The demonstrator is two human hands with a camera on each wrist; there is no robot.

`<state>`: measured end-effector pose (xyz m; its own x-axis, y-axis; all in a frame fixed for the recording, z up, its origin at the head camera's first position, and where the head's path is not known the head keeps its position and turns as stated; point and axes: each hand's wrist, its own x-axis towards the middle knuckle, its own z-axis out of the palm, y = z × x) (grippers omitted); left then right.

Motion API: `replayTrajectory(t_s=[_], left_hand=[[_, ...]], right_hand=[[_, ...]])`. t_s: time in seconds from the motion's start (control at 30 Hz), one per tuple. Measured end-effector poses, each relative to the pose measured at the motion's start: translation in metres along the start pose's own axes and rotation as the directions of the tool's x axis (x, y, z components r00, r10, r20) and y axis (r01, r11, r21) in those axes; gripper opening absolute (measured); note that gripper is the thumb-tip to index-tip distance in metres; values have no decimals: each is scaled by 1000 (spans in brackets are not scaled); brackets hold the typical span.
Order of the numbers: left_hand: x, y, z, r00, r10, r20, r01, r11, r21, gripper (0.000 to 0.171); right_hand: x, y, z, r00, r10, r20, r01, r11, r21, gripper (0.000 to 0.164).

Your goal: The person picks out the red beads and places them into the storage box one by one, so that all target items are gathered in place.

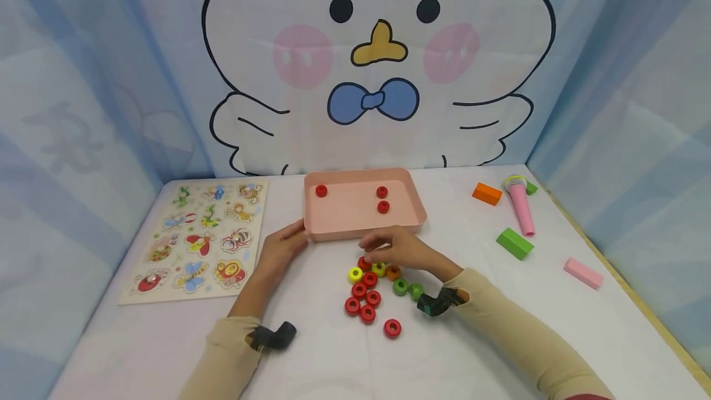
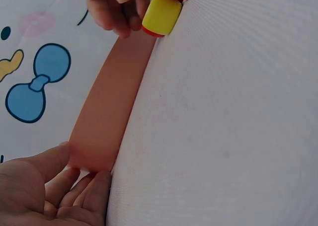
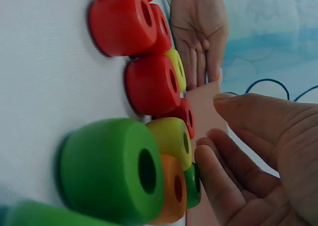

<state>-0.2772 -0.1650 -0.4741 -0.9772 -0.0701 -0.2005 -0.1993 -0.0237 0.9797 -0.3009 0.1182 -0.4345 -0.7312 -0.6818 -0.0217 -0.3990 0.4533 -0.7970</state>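
A pink tray [image 1: 350, 218] was set at the far side of the white table [image 1: 316, 338], and three red beads [image 1: 321, 191] were held in it, one near its far left corner and two close together in its right half. The tray's near left corner was touched by the left hand [image 1: 280, 249], whose fingers were extended side by side against the wall, with the thumb laid apart from them along the edge. The right hand [image 1: 402, 247] was held over the far end of a loose cluster of beads, just beside the tray's near wall; its fingers were slightly bent and its thumb was kept apart from them, with nothing pinched between. Whether any bead was touched by its fingertips could not be told. In the cluster, more red beads were gathered with two yellow beads [image 1: 355, 275], an orange bead [image 1: 393, 273] and green beads [image 1: 400, 292], while one red bead was left apart at the near side. To the left, a puzzle board [image 1: 217, 245] with insect pictures was laid flat. On the right, a pink toy microphone [image 1: 521, 205], an orange block [image 1: 487, 194], a green block [image 1: 515, 244] and a pink block [image 1: 583, 273] were scattered.
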Motion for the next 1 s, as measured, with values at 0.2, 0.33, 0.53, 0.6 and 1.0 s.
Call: replayTrajectory(t_s=[0.2, 0.33, 0.53, 0.6, 1.0], left_hand=[[-1, 2, -1, 1000, 7, 9, -6, 999, -35, 49], [-2, 3, -1, 1000, 21, 11, -21, 999, -30, 49], [0, 3, -1, 1000, 24, 10, -24, 999, -40, 49], [0, 2, -1, 1000, 20, 7, -20, 999, -32, 49], [1, -1, -1, 1000, 7, 5, -6, 999, -37, 49]], right_hand=[[1, -6, 5, 999, -32, 14, 33, 996, -83, 29], [3, -11, 6, 999, -21, 27, 24, 988, -155, 27], [3, -16, 7, 998, 1, 59, 12, 975, -221, 26], [4, -17, 8, 997, -4, 73, 22, 969, -248, 25], [3, -14, 3, 996, -30, 85, 49, 970, -237, 20]])
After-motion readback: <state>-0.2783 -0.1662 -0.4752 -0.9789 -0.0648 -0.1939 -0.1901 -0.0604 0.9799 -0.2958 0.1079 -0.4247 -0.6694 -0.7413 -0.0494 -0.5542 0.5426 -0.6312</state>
